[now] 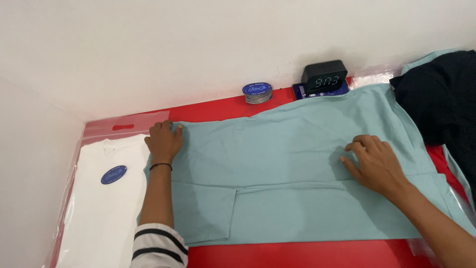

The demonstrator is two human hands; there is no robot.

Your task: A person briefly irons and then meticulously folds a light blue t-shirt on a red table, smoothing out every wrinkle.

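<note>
Two bare hands press flat on a pale teal garment (297,168) spread across the red worktop (297,255). At far left lies a white shirt in a clear bag (106,208) with a round blue sticker. Just beside it, the left hand (163,141) rests on the garment's left edge, fingers (166,126) loosely together, gripping nothing. Behind, by the wall, sit a stack of round blue stickers (257,93) and a small black clock (324,77). The right hand (374,161) lies open, fingers (359,146) spread on the cloth. Dark clothing (444,99) lies at far right.
</note>
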